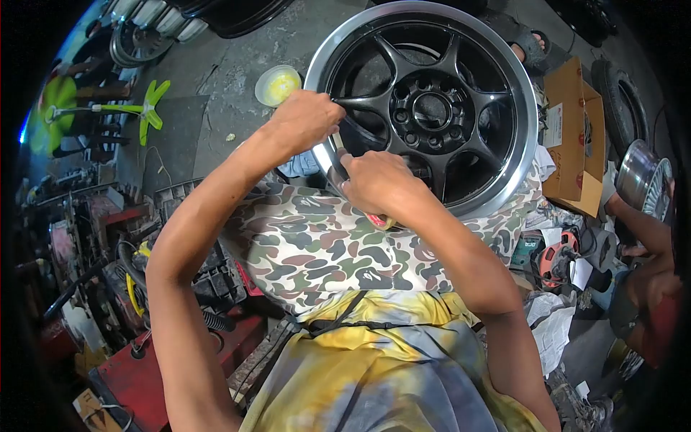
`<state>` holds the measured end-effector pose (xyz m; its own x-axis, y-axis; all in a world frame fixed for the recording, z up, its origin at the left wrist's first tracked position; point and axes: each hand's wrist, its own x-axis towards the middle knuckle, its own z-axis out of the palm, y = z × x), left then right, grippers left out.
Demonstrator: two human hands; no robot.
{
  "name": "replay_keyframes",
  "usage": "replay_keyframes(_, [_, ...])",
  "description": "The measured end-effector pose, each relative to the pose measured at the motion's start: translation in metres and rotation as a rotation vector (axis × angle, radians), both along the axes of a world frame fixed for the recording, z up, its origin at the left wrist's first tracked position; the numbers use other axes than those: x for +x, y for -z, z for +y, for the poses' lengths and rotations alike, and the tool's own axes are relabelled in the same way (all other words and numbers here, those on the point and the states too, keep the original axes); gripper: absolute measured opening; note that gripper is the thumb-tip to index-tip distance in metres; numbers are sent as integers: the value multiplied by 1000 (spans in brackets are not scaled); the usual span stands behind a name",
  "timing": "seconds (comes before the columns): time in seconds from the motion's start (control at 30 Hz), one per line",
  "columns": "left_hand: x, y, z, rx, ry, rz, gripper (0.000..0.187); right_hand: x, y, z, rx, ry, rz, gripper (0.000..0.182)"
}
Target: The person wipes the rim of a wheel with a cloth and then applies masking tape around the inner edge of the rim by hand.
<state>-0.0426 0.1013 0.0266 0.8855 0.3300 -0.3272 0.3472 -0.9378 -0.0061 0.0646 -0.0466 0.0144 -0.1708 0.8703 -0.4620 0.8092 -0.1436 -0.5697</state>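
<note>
A black alloy wheel (432, 108) with a polished silver rim rests tilted against my camouflage-clad lap. My left hand (306, 119) is closed on the rim's left edge, near a spoke. My right hand (374, 183) is closed on a small pink and yellow pad (379, 220) and pressed against the lower left of the rim. What lies between the two hands on the rim is partly hidden.
A small bowl of yellow paste (278, 84) sits on the floor left of the wheel. A cardboard box (576, 137) stands at right, with an orange power tool (556, 261) below it. Another person (648, 245) holds a shiny rim (644, 180) at far right. Tools clutter the left.
</note>
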Motion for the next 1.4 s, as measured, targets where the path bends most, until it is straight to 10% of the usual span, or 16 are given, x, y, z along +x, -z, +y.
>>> replay_keyframes(1.4, [17, 11, -11, 185, 199, -46, 4, 4, 12, -9, -2, 92, 119, 33])
